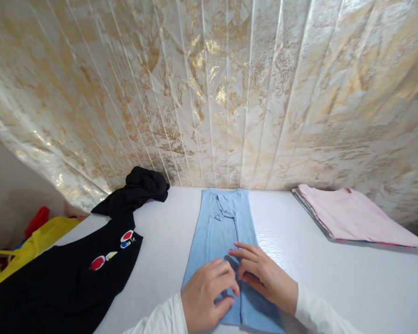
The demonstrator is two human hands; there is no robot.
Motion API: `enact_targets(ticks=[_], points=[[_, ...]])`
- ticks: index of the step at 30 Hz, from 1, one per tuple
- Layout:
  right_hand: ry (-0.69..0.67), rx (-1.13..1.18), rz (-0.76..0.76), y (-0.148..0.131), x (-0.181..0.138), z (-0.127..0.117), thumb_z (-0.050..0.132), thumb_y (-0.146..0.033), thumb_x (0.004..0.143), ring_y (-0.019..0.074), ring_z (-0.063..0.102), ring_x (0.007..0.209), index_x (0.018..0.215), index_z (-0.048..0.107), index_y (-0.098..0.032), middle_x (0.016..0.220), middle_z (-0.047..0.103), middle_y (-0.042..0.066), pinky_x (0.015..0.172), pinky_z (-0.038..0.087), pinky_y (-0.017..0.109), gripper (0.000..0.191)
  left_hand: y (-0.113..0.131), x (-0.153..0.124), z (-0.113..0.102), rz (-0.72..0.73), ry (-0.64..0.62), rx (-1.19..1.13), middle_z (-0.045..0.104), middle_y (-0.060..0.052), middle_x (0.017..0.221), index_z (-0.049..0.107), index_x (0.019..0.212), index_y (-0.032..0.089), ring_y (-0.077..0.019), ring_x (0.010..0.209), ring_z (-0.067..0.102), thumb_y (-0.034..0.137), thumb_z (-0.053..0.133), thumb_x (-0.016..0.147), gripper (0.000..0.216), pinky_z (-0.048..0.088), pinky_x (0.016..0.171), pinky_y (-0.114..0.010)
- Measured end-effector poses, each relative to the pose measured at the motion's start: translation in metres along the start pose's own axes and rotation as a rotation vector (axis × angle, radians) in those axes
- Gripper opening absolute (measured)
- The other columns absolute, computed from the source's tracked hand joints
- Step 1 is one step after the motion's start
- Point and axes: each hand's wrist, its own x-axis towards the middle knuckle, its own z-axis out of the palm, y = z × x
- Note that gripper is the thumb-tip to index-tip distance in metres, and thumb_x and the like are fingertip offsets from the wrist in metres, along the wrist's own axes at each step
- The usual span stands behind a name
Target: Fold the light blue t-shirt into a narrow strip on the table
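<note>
A light blue garment (195,260) lies folded into a long narrow strip in front of me, its sides turned in so that two edges run down near the middle. At its far end some cloth sits bunched. My left hand (209,292) rests over the near part, fingers bent and thumb apart from them, with blue cloth showing in the gap. To its right, my right hand (266,278) has its fingers spread above the inner fold edge. Neither hand visibly grips the cloth; whether the fingertips press on it I cannot tell.
A black garment with a colourful print (73,287) covers the left side, with a crumpled black cloth (135,188) behind it. Yellow fabric (45,236) lies beyond the left edge. A stack of folded clothes, pink on top (355,215), sits back right. A gold-patterned curtain (216,93) borders the white table (334,278).
</note>
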Motion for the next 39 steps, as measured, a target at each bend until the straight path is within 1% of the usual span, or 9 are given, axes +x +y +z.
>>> enact_targets(ticks=[4,8,12,16,19,25,30,33,39], points=[[0.107,0.058,0.045,-0.004,-0.002,-0.001,0.048,-0.014,0.091,0.0207,0.051,0.112,0.085,0.061,-0.021,0.116,0.061,0.008,0.092,0.045,0.039,0.016,-0.003,-0.005,0.012,0.163,-0.073,0.061,0.055,0.002,0.096,0.062,0.093,0.025,-0.0148,0.082,0.052,0.023,0.087,0.062,0.040,0.038,0.077,-0.027],[0.065,0.084,0.097,-0.020,-0.009,-0.008,0.044,-0.011,0.090,0.0188,0.054,0.091,0.085,0.058,-0.021,0.095,0.061,0.005,0.079,0.046,0.034,0.018,-0.001,-0.002,0.024,0.131,-0.100,0.176,0.056,0.002,0.093,0.061,0.089,0.022,-0.0156,0.081,0.052,0.032,0.087,0.060,0.041,0.037,0.069,-0.027],[-0.030,0.046,0.157,-0.037,-0.027,-0.012,0.042,-0.007,0.088,0.0184,0.054,0.084,0.092,0.058,-0.021,0.090,0.059,0.005,0.073,0.045,0.031,0.022,0.001,0.001,0.026,0.078,-0.083,0.188,0.058,0.002,0.086,0.060,0.086,0.020,-0.0149,0.078,0.053,0.025,0.080,0.069,0.027,0.035,0.066,-0.027],[-0.151,-0.037,0.176,-0.046,-0.047,-0.011,0.057,-0.012,0.080,0.0192,0.056,0.079,0.090,0.058,-0.022,0.089,0.061,0.003,0.068,0.045,0.029,0.014,0.002,-0.001,0.025,0.052,-0.037,0.139,0.059,0.002,0.083,0.062,0.085,0.019,-0.0146,0.075,0.054,0.022,0.077,0.072,0.020,0.035,0.065,-0.028],[-0.199,-0.146,0.182,-0.046,-0.055,-0.004,0.063,-0.009,0.071,0.0198,0.057,0.074,0.086,0.058,-0.022,0.087,0.063,0.002,0.063,0.044,0.029,0.020,0.001,-0.002,0.027,0.052,-0.009,0.099,0.060,0.001,0.081,0.063,0.084,0.019,-0.0149,0.074,0.054,0.021,0.074,0.074,0.015,0.034,0.065,-0.028],[-0.111,-0.242,0.188,-0.041,-0.059,0.005,0.050,0.006,0.068,0.0165,0.057,0.072,0.082,0.056,-0.022,0.085,0.062,0.001,0.063,0.042,0.026,0.031,0.002,-0.001,0.025,0.080,0.046,0.007,0.060,-0.002,0.085,0.061,0.090,0.018,-0.0151,0.075,0.054,0.014,0.060,0.081,0.009,0.037,0.067,-0.026],[-0.071,-0.256,0.115,-0.045,-0.059,0.005,0.060,-0.002,0.066,0.0162,0.056,0.068,0.083,0.055,-0.023,0.082,0.063,-0.001,0.059,0.039,0.025,0.027,0.003,-0.001,0.021,0.150,0.088,-0.083,0.058,-0.002,0.087,0.055,0.087,0.018,-0.0140,0.076,0.052,0.006,0.054,0.078,0.014,0.037,0.067,-0.023],[-0.025,-0.329,0.097,-0.045,-0.058,0.008,0.060,-0.006,0.066,0.0168,0.054,0.066,0.084,0.053,-0.023,0.082,0.062,0.000,0.057,0.038,0.026,0.025,0.002,-0.002,0.024,0.123,0.059,-0.074,0.058,-0.001,0.087,0.051,0.085,0.018,-0.0142,0.077,0.052,0.005,0.054,0.077,0.015,0.037,0.067,-0.024],[0.016,-0.360,0.067,-0.039,-0.063,0.010,0.044,0.002,0.072,0.0177,0.054,0.066,0.081,0.051,-0.022,0.078,0.060,0.001,0.061,0.040,0.029,0.027,-0.002,-0.003,0.031,0.066,0.004,0.012,0.057,0.001,0.081,0.048,0.082,0.019,-0.0143,0.074,0.051,0.009,0.061,0.070,0.020,0.035,0.066,-0.025]])
